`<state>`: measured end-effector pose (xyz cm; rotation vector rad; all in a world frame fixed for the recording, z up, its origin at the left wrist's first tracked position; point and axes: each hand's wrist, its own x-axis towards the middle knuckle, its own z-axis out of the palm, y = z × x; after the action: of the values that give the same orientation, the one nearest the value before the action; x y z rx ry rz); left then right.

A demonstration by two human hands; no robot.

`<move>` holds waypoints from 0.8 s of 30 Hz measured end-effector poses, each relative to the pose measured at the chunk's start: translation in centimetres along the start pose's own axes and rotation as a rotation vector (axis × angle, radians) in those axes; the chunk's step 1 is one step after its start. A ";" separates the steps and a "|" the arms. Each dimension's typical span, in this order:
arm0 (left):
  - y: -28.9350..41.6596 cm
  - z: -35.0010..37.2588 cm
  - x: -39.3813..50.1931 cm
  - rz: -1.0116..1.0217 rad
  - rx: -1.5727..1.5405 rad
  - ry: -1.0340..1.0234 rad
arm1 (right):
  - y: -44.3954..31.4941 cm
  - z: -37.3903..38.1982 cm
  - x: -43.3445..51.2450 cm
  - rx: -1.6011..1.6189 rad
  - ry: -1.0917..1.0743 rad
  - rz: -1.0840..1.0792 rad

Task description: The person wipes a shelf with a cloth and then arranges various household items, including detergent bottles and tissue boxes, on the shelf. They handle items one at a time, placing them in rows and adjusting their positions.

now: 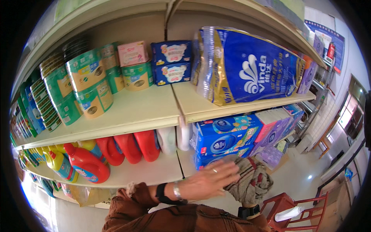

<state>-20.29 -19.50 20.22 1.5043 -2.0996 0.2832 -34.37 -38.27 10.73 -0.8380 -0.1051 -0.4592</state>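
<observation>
My left hand (207,179), with a ring and a bracelet, reaches across to the right, fingers extended, at the edge of a bunched grey-brown cloth (250,179) with dark red stripes. The cloth covers my right hand, whose wrist wears a black band; the fingers are hidden, so their grip does not show. Just beyond the hands, blue Vinda tissue packs (223,142) stand on the lower shelf. Above them, a large blue and gold Vinda pack (249,69) lies on the upper shelf (139,116).
Green cylindrical packs (94,97) and small blue packs (171,74) occupy the upper shelf. Red bottles (87,165) and a yellow bottle (59,165) stand below at the left. A dark red wooden chair (281,203) at the lower right bears a white bottle (289,214).
</observation>
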 end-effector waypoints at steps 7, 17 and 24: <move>-1.4 -6.6 3.2 -0.391 0.407 0.599 | -4.8 -6.3 -1.2 -0.049 0.120 -0.017; -5.4 -11.7 6.3 -0.812 0.403 0.666 | -12.6 -16.8 -1.9 -0.125 0.219 0.047; -8.6 -8.5 13.8 -0.934 0.157 0.672 | -21.8 -23.6 0.5 -0.165 0.237 -0.083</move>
<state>-13.00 -29.84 33.48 1.9460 -0.7614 0.4987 -45.47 -68.42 10.12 -0.9370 0.1191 -0.6487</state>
